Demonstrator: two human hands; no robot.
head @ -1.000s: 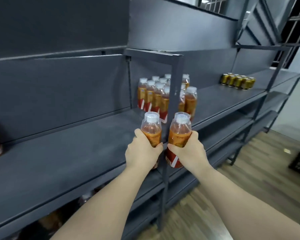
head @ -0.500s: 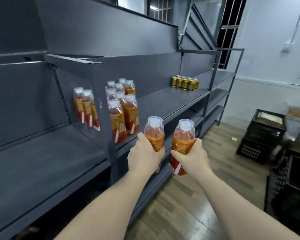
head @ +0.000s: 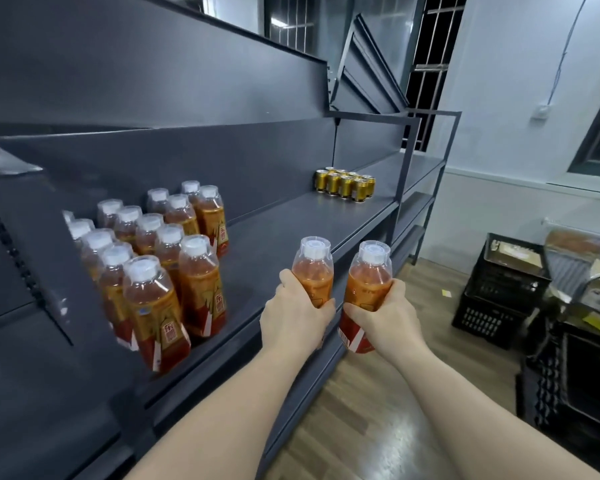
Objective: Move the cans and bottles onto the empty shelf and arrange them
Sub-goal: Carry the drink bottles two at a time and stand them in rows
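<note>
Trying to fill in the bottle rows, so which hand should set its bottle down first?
Probably left. The left hand holds the left bottle nearer the standing bottles, over the shelf; the right hand holds the right bottle farther out, at its front edge.

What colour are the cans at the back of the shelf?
Gold, with dark tops; the cans show in the head view.

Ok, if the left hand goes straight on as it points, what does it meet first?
Probably bare shelf: the left hand and its bottle point past the standing bottles, to their right. The gold cans sit further along; depth is unclear.
</note>
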